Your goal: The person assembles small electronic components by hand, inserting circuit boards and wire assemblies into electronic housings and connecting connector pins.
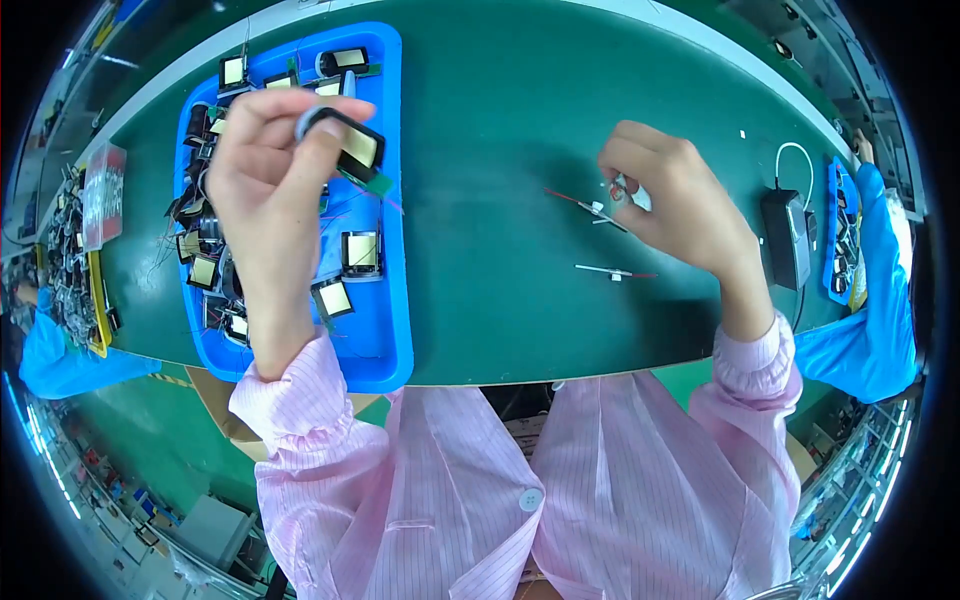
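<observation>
Left hand lifts a black module over the blue tray; right hand curls beside wired pieces

The person's left hand (265,165) grips a small black module (357,148) between thumb and fingers, above the blue tray (397,315). The module is tilted, its cream rectangular face turned up, and a green tab (379,185) sticks out at its lower corner with a thin wire trailing from it.

The right hand (680,200) is over the green counter (490,120), well apart from the tray. Its fingers are bent in toward the thumb, with a narrow gap between them. A small reddish and pale bit shows there, but whether the hand has hold of it cannot be told. Just beside the fingertips is a wired piece (597,209) with a white block and a red lead; nearer the person lies a similar one (615,273).

Inside the tray, more black modules (360,252) with cream faces lie jumbled among thin wires, mostly toward its left side. To the right of the right hand stands a black box (786,238) with a white cable (800,150). Farther right, a co-worker's blue sleeve (872,300) reaches beside another blue tray (830,270).
</observation>
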{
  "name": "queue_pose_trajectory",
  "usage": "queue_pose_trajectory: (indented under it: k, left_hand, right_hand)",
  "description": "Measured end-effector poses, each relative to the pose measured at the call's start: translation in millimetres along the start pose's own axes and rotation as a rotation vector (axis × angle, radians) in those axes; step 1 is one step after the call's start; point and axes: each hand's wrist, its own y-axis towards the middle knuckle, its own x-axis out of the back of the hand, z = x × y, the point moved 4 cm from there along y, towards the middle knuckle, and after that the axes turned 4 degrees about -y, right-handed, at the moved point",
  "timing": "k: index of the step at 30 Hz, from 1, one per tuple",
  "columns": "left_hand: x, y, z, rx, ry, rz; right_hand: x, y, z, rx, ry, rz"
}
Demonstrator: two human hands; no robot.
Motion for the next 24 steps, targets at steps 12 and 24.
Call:
queue_pose_trajectory:
  k: [12,24]
  left_hand:
    - [-54,-29,-2,0.353,0.061,0.62]
    - [-54,-33,11,0.243,0.091,0.549]
  right_hand:
    - [-24,-5,40,-0.06,1.674,-0.443]
    - [-37,3,35,-0.089,1.57,-0.448]
